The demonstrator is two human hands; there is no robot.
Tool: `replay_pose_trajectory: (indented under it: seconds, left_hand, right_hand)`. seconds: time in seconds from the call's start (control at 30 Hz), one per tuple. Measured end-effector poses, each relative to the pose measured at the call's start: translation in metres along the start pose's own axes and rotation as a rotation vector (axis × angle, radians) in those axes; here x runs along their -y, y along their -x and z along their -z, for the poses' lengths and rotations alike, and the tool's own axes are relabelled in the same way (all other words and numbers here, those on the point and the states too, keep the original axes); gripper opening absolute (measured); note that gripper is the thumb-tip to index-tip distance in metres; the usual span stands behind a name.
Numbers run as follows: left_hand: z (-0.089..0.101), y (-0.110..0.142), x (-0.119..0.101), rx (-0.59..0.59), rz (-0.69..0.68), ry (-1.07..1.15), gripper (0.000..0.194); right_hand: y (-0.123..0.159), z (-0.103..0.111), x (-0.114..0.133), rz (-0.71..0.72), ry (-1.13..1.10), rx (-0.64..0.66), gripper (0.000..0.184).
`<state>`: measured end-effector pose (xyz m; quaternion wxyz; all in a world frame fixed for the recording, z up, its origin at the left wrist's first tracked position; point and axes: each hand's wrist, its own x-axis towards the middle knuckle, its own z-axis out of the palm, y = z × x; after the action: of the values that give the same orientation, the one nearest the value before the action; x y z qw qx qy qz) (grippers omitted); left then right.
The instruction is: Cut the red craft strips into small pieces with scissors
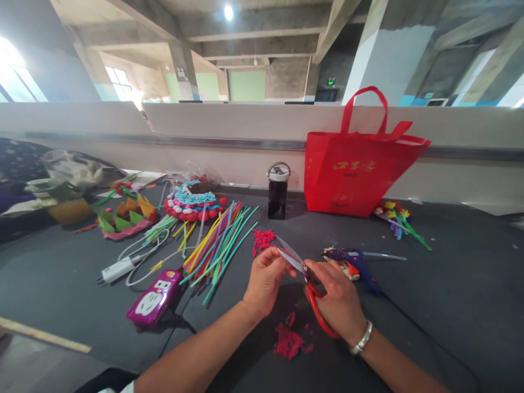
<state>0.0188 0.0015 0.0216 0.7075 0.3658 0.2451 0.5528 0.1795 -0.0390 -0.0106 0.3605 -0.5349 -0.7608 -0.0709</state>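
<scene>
One dark tabletop (462, 262) under concrete beams (257, 24), right grip (338, 297) around scissors (305, 269), left grip (268, 281) on red scrap (292, 255)

two hands (264, 279) (339, 293), one pair of scissors (305, 269)

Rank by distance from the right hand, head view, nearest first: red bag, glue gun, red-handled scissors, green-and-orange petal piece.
From the right hand:
1. Red-handled scissors: in its grip.
2. Glue gun: just beyond it.
3. Red bag: standing farther back.
4. Green-and-orange petal piece: far left.
</scene>
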Motion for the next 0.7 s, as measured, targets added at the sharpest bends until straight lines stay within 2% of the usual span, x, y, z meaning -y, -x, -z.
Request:
replay_pose_trajectory:
  seconds: [0.7]
  left_hand:
    - [0.0016, -0.0007, 0.0008, 0.005, -0.011, -0.010, 0.016]
  right_hand:
    - [0.0003, -0.0012, 0.0012, -0.003, 0.019, 0.001, 0.043]
